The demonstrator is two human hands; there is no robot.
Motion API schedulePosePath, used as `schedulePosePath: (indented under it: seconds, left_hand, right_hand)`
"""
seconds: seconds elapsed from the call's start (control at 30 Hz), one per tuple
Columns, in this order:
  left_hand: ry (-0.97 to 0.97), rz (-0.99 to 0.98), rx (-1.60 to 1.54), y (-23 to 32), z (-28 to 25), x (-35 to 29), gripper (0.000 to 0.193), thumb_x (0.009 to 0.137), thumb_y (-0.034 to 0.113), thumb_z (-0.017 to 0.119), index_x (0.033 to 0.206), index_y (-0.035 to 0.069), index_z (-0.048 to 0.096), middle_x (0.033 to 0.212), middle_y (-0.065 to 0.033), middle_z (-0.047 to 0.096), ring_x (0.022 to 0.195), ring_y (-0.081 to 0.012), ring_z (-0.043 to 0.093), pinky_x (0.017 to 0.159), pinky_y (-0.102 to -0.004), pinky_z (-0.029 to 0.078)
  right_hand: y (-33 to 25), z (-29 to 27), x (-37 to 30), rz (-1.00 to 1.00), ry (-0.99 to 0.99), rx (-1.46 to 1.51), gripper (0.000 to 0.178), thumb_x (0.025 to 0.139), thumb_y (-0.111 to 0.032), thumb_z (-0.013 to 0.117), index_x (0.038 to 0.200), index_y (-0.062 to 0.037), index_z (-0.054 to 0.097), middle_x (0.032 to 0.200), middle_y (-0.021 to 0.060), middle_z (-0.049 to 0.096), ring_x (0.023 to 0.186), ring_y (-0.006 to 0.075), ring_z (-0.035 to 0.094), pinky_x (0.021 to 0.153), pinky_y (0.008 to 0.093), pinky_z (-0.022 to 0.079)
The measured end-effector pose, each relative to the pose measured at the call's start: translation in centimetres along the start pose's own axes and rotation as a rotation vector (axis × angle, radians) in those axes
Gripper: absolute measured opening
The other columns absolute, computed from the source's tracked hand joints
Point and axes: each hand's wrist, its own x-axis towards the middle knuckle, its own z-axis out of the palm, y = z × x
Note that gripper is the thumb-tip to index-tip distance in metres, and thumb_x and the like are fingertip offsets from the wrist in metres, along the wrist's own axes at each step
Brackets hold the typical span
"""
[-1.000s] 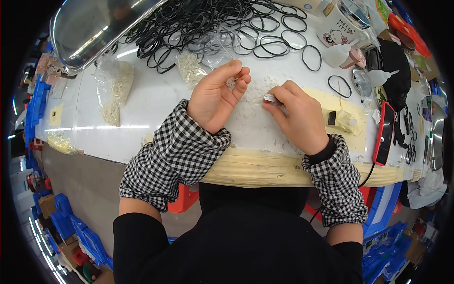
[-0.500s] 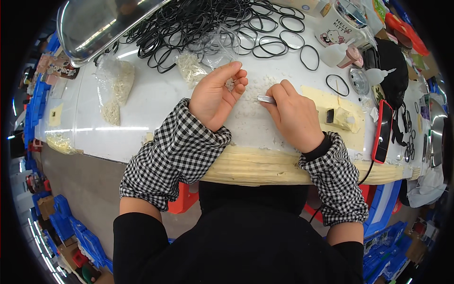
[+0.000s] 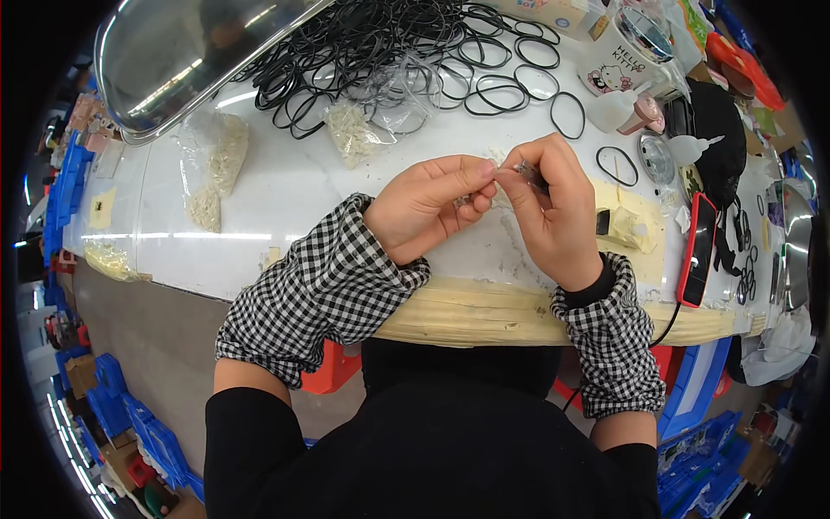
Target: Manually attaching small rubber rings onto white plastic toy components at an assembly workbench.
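Silver tool, just right of the frame's centre, tucked inside the curled fingers of the right hand and mostly hidden by them. At upper left, a shiny metal tray, and below it a clear bag of pale pieces lying on the white table. At upper centre, a broad tangle of black bands, with a second bag of similar pieces just beside its lower edge. In the middle of the frame, the left hand, thumb pressed against forefinger, other fingers curled; closed, but cannot tell on what. Touching it at the fingertips, the right hand again, closed around the tool, thumb and forefinger brought together; cannot tell what lies between the tips. At upper right, a white tub. Lower down, a yellow-wrapped block on a yellow sheet. Farther right, a red-cased phone with a black cable.
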Motion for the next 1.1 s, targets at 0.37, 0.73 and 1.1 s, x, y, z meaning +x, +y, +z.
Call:
schedulePosePath:
  seconds: [0.37, 0.73, 1.1]
  left_hand:
    - [0.082, 0.134, 0.122, 0.0, 0.9, -0.1, 0.019, 0.096, 0.022, 0.051, 0.098, 0.004, 0.058, 0.084, 0.0021, 0.054, 0.074, -0.0049, 0.047, 0.063, -0.0182, 0.038]
    - [-0.080, 0.110, 0.031, -0.3, 1.2, 0.1, 0.021, 0.099, 0.025, 0.043, 0.101, 0.005, 0.049, 0.091, -0.0024, 0.053, 0.071, -0.0065, 0.039, 0.072, -0.0202, 0.039]
    - [-0.171, 0.084, -0.026, -0.3, 1.0, 0.0, 0.020, 0.098, 0.022, 0.046, 0.100, 0.003, 0.053, 0.086, 0.0017, 0.048, 0.077, -0.0070, 0.041, 0.075, -0.0204, 0.038]
  right_hand:
    - [-0.4, -0.3, -0.2, 0.134, 0.008, 0.068, 0.019, 0.079, -0.013, 0.070, 0.084, -0.0015, 0.057, 0.068, 0.0021, 0.050, 0.058, 0.0094, 0.043, 0.050, 0.0221, 0.037]
    - [-0.8, -0.4, -0.5, 0.018, -0.062, -0.246, 0.028, 0.084, -0.029, 0.065, 0.077, -0.0047, 0.052, 0.068, 0.0069, 0.056, 0.057, 0.0230, 0.055, 0.048, 0.0306, 0.041]
    - [-0.8, -0.4, -0.7, 0.016, -0.057, -0.245, 0.028, 0.086, -0.029, 0.063, 0.075, -0.0056, 0.050, 0.065, 0.0065, 0.054, 0.054, 0.0231, 0.053, 0.047, 0.0313, 0.040]
